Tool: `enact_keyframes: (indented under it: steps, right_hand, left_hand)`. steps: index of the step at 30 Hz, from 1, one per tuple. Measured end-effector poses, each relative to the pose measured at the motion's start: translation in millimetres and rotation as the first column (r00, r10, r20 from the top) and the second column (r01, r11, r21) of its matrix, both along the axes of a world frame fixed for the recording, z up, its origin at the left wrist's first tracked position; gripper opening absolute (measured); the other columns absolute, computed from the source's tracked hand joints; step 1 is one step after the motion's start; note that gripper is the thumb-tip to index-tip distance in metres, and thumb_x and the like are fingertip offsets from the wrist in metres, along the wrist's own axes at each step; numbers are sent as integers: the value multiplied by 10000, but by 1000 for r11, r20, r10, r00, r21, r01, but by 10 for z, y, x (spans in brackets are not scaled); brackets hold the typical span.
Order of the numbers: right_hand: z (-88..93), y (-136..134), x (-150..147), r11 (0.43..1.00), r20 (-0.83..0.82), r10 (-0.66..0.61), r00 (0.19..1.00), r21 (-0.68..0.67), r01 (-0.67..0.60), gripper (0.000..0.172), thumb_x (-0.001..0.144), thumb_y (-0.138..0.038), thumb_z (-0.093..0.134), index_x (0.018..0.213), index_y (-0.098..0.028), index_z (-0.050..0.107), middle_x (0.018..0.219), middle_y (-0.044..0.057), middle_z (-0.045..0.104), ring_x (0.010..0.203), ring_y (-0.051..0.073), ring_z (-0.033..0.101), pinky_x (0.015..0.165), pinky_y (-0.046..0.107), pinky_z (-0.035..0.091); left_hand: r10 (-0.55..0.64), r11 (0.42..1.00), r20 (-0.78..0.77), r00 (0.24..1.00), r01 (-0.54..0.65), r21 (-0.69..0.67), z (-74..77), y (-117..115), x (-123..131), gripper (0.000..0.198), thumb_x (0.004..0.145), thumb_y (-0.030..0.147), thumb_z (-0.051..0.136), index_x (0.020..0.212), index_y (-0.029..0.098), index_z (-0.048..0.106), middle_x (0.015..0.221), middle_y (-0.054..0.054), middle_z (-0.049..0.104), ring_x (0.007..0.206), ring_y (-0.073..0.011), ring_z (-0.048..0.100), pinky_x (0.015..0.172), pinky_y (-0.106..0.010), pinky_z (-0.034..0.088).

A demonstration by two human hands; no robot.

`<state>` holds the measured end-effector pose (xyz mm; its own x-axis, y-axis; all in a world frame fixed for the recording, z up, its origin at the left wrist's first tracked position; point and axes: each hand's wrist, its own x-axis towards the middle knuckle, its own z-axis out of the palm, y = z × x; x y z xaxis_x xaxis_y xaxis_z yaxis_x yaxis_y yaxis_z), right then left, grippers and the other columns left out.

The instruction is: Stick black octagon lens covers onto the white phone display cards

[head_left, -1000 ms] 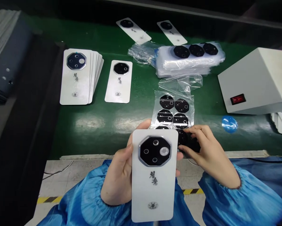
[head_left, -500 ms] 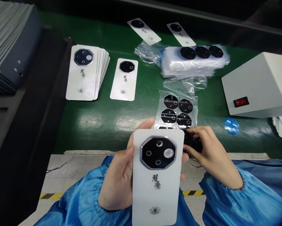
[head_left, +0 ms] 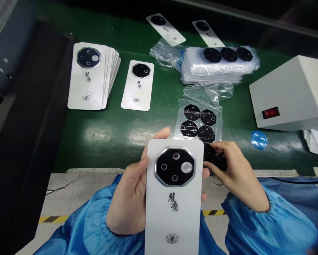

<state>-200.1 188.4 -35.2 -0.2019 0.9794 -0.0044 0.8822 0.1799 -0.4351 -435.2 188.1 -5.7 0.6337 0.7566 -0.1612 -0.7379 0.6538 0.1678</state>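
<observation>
My left hand (head_left: 130, 198) grips a white phone back cover (head_left: 172, 209) upright in front of me; its black octagonal camera plate (head_left: 175, 166) faces me. My right hand (head_left: 234, 170) rests at the table's front edge, fingers pinched on a black octagonal lens piece (head_left: 214, 159) at the bottom of a clear sheet of several such pieces (head_left: 198, 122). Both wrists wear blue sleeves.
On the green mat lie a fanned stack of white covers (head_left: 91, 79), a single cover (head_left: 138, 85), two more covers at the back (head_left: 165, 29), bagged lens sheets (head_left: 219, 63), a white box with a red switch (head_left: 289, 95) and a blue film scrap (head_left: 258, 140).
The view has shifted slightly. The held cover sits a little lower and left in the picture. My right hand stays pinched at the sheet's lower end.
</observation>
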Motion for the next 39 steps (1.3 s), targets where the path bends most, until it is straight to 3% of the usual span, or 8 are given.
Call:
enact_keyframes:
  steps: [16,21,27,30,32,33,36,39]
  right_hand:
    - [-8,-23,15,999,35,22,999,27,-23,407,831,-361,542,1171,-157,452,1045,109,478,962,239,502,802,383,464]
    - [0,-36,3,997,52,31,998,66,-35,409,831,-330,544,1187,-150,457,1036,112,467,983,237,478,803,376,462]
    - [53,-348,-7,948,-197,-151,969,249,198,201,826,-169,534,1027,-173,547,924,61,510,858,164,507,719,295,437]
    - [-24,-663,146,821,-453,-345,822,278,498,88,821,-166,520,870,-187,591,813,27,542,756,144,510,667,279,409]
    - [-137,-940,344,606,-655,-517,550,173,776,135,822,-245,526,717,-183,585,724,11,532,706,140,495,647,273,396]
    - [-204,-1101,457,509,-688,-564,457,146,848,197,829,-283,514,670,-177,563,683,4,515,668,134,480,622,266,389]
    - [-411,-1629,751,290,-744,-615,260,94,952,240,840,-330,491,665,-168,520,606,-18,478,549,106,423,519,235,350]
    - [-592,-2099,892,129,-800,-590,109,39,991,280,822,-383,501,650,-163,488,561,-36,426,505,90,379,481,217,313]
  left_hand:
    - [50,999,-24,998,-49,19,30,-30,-8,441,913,372,265,1350,365,328,1271,-42,554,1154,-371,488,911,-580,403]
    - [43,999,-43,998,-43,14,5,20,54,432,920,369,224,1338,401,333,1250,-56,571,1153,-347,498,903,-556,420]
    - [-55,994,-195,979,36,-104,68,73,432,455,910,352,261,1360,419,252,1153,-42,634,1076,-321,570,876,-568,447]
    - [-183,975,-194,964,152,-164,69,-5,889,446,896,343,327,1332,430,298,1094,-31,658,1042,-304,597,838,-546,482]
    - [-315,941,-183,931,282,-186,31,-99,1339,437,877,335,379,1302,430,344,1019,-36,678,947,-277,643,765,-492,524]
    - [-387,916,-176,905,354,-190,5,-157,1606,435,865,325,399,1287,422,368,959,-39,686,872,-258,664,723,-459,537]
    - [-541,837,-139,830,514,-186,-74,-365,2495,404,843,324,389,1242,354,444,809,-44,669,684,-209,658,615,-378,537]
    - [-596,801,-146,790,574,-170,-145,-552,3297,438,837,421,360,1239,276,458,743,-54,639,618,-208,626,560,-373,520]
